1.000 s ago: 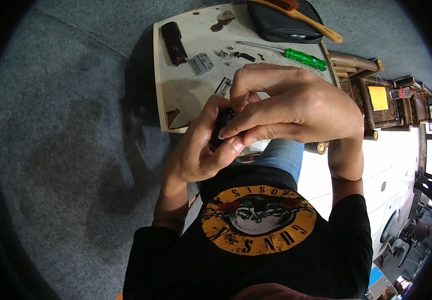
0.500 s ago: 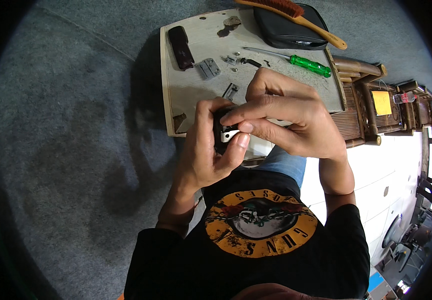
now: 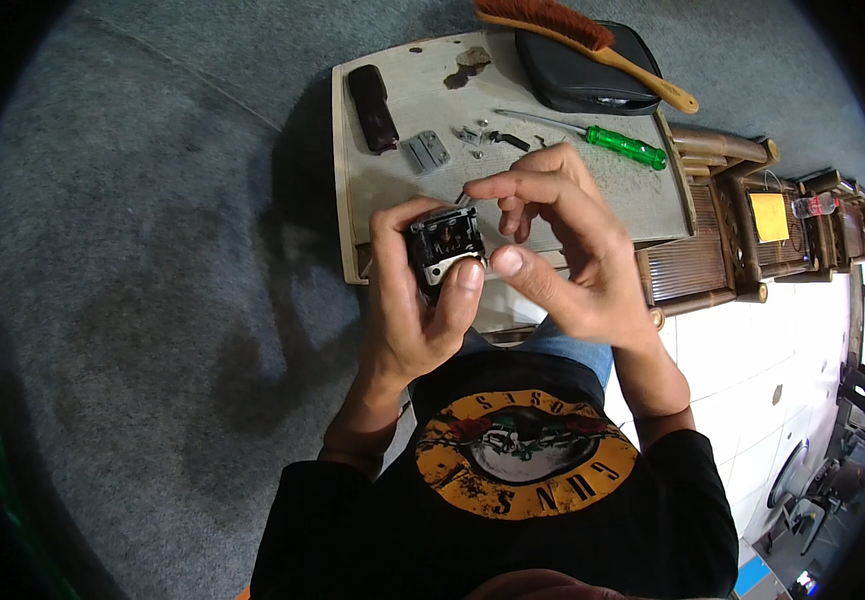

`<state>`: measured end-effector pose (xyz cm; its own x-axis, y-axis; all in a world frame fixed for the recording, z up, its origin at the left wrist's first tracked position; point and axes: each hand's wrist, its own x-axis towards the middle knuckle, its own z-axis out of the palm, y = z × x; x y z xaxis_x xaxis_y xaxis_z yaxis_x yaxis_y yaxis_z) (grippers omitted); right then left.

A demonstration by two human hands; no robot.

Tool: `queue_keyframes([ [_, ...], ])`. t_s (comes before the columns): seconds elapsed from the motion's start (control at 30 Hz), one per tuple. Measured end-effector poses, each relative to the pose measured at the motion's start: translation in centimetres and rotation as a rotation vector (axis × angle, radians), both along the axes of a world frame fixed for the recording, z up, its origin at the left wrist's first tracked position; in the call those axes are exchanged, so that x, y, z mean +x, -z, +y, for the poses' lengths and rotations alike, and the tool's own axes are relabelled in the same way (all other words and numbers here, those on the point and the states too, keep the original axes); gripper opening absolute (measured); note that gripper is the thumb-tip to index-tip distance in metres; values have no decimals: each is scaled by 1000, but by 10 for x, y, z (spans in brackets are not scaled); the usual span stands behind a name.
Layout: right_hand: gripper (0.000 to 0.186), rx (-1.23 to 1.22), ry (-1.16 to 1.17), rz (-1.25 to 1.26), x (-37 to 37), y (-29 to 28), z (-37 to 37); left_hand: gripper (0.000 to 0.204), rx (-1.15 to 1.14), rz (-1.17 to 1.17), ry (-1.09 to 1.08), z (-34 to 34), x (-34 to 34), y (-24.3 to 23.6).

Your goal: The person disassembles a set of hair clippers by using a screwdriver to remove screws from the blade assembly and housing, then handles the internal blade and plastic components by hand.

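Observation:
My left hand (image 3: 405,305) is wrapped round a dark device (image 3: 450,238), which looks like an opened hair clipper. Its inner side faces up, with black and copper-coloured parts and a pale metal plate along the near edge. My left thumb presses on that plate. Just right of the device is my right hand (image 3: 573,250), fingers apart and nothing visible in them. A small metal piece (image 3: 464,199) shows by my right index fingertip, partly hidden. On the table beyond lie a dark maroon cover (image 3: 373,108) and a grey metal clipper blade (image 3: 426,152).
Small metal parts (image 3: 471,135), a black lever-like piece (image 3: 509,140) and a green-handled screwdriver (image 3: 625,147) lie on the pale table (image 3: 413,85). A black zip case (image 3: 588,75) with a wooden brush (image 3: 643,72) sits at the far right. Bamboo furniture (image 3: 693,265) stands to the right.
My right hand has drawn back to the right from the device, its pinched fingers now spread. The device's inside, covered before, now shows. The whole view has shifted slightly.

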<state>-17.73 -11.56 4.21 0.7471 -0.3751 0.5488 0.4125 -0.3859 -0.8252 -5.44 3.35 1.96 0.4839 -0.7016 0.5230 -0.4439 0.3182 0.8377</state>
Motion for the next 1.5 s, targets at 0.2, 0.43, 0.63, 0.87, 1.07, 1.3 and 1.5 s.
queue_keyframes([
  [0.2,38,156,57,-82,4,21,24,44,-80,-111,25,-9,0,7],
  [0.43,35,250,58,-69,11,32,18,46,-25,-78,35,-12,-2,11],
  [0.63,35,301,9,-132,14,38,19,44,-41,31,98,-14,-4,11],
  [0.87,35,328,23,-143,15,40,23,53,-129,176,47,-23,-13,12],
  [1.07,37,259,49,-172,15,42,29,52,-83,374,23,-19,-23,3],
  [1.3,31,102,153,-337,18,44,41,51,-147,287,-72,-21,-20,2],
  [1.5,35,-36,174,-394,14,46,39,51,-154,218,-94,-20,-23,3],
])
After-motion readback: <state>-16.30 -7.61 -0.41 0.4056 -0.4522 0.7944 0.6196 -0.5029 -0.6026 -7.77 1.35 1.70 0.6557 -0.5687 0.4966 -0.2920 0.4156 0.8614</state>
